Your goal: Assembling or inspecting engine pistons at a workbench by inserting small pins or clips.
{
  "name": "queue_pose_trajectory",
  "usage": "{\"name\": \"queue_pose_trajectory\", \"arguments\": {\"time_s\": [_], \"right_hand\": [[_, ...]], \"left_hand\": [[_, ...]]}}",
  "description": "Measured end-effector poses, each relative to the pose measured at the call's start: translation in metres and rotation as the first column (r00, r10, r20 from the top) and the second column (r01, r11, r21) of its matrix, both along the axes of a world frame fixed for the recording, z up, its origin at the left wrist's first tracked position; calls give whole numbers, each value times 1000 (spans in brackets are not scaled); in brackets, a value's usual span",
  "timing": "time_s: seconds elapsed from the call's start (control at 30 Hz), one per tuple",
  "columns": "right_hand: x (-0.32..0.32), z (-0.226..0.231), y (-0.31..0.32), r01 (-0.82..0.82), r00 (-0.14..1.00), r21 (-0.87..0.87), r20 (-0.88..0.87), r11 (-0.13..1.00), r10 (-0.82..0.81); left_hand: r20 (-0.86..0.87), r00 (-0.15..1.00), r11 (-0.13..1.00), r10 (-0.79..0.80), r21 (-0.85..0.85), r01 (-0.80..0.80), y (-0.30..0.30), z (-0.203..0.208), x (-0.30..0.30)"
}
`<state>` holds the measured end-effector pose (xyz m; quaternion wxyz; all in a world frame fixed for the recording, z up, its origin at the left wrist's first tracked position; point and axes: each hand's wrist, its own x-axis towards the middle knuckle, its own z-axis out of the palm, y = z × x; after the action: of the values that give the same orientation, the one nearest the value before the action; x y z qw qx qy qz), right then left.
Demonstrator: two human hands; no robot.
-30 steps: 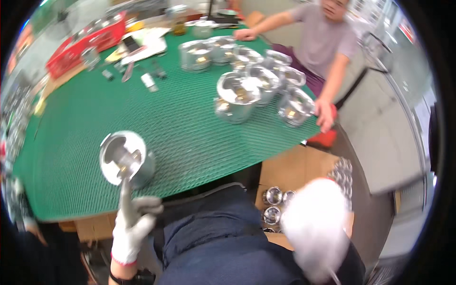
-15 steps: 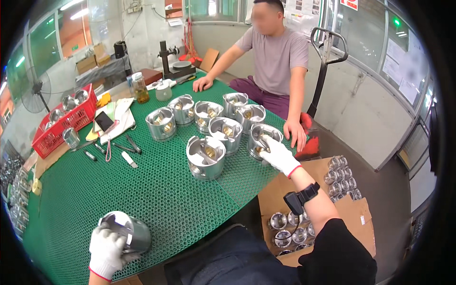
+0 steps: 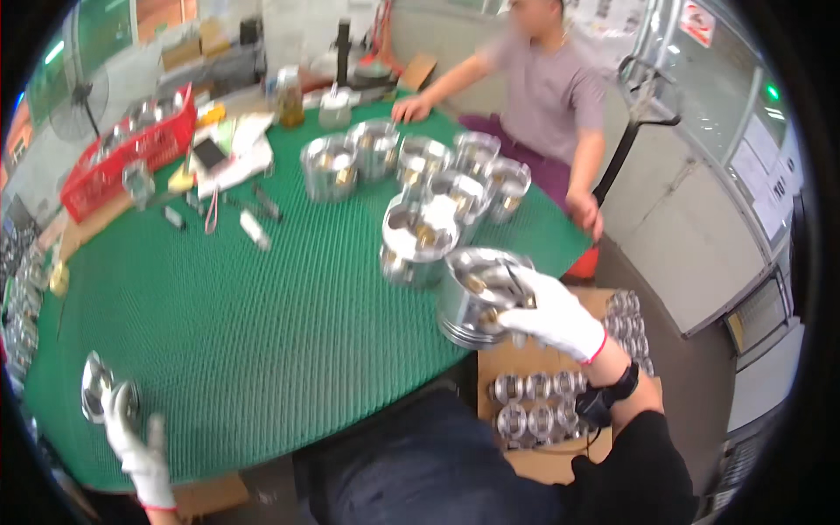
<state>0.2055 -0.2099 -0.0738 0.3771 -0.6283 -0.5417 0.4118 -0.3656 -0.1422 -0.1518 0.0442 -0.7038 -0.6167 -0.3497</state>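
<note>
In a white glove with a red cuff, my right hand [image 3: 551, 315] grips a silver piston [image 3: 464, 302], its fingers hooked into the hollow end. That piston is at the table's right edge, hollow end up and slightly tilted. Far to the left, my gloved left hand [image 3: 136, 451] is at another piston [image 3: 94, 389]. Its fingers touch or overlap that piston, blurred, while the thumb sticks out apart from it. Several more pistons stand hollow end up in a group; the nearest piston [image 3: 418, 258] is beside the held one.
Pens, a marker [image 3: 255, 230], a phone [image 3: 210, 155] and papers lie on the green table mat [image 3: 289, 350]. A red basket [image 3: 131, 166] holds metal parts. Glass jars [image 3: 290, 101] stand at the back. A co-worker [image 3: 556, 96] sits across. Cardboard [image 3: 499, 360] with pistons is below right.
My right hand has drawn its piston away from the group, toward me. My left hand and the piston by it have shifted left, and the thumb has spread. The view has shifted too.
</note>
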Motion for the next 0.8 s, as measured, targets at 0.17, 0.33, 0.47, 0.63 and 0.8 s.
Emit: {"name": "queue_pose_trajectory", "arguments": {"time_s": [0.17, 0.33, 0.47, 0.63, 0.8], "right_hand": [[-109, 4, 45, -392, 902, 54, 220, 918, 372], [-156, -39, 72, -707, 690, 312, 498, 634, 525], [-136, -33, 63, -412, 900, 88, -119, 907, 420], [-118, -66, 49, -280, 957, -120, -113, 952, 267], [-103, -100, 36, -132, 951, -175, -300, 976, 75]], "left_hand": [[-177, 892, 898, -417, 69, 434, -8, 33, 134], [-156, 846, 815, -510, 229, 533, -9, 29, 168], [-184, 851, 870, -492, -114, 479, -25, 29, 190], [-184, 895, 908, -406, -191, 373, -27, 33, 172], [-99, 951, 953, -294, -110, 283, -53, -6, 125]]}}
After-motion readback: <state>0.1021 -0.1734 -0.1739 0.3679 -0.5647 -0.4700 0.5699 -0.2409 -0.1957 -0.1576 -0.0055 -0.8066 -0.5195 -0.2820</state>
